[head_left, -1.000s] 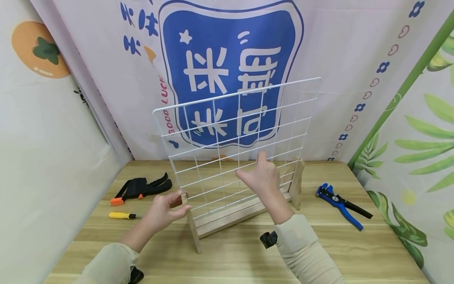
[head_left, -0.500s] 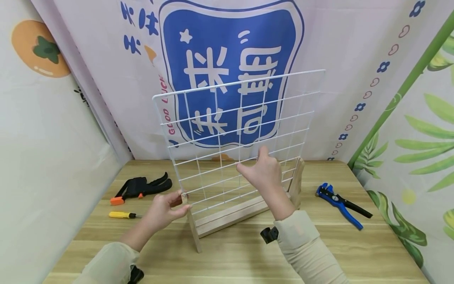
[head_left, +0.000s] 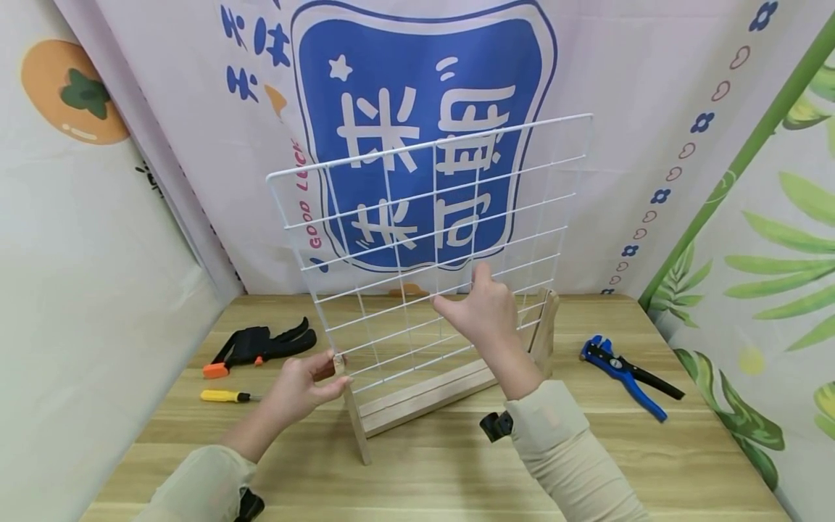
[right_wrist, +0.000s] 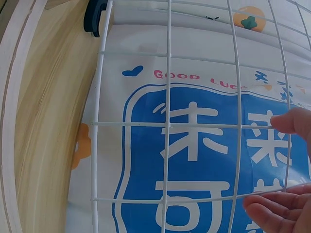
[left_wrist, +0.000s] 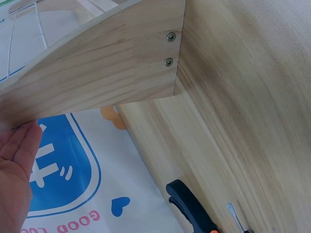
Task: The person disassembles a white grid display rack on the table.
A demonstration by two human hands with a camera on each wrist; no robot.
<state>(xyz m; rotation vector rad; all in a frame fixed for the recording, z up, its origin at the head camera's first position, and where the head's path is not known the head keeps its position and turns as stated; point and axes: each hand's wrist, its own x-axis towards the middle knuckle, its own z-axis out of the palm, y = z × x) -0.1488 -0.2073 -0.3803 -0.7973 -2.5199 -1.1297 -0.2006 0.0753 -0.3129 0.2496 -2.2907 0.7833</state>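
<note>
In the head view a white wire grid panel stands tilted in a wooden stand with two upright side boards and a bar between them. My left hand grips the top of the near left side board, thumb on one side and fingers on the other. From the left wrist, that board shows two screws at its lower end. My right hand holds the grid by its wires near the middle right. In the right wrist view thumb and fingers close on a wire. The panel's lower edge sits above the bar.
At the left of the table lie a black hand tool with orange tips and a yellow-handled screwdriver. Blue and black wire strippers lie at the right. A printed cloth hangs behind the table.
My right hand has moved upward with the grid panel, whose top edge now stands higher and whose lower edge has risen from the bar. The left hand has stayed on the side board.
</note>
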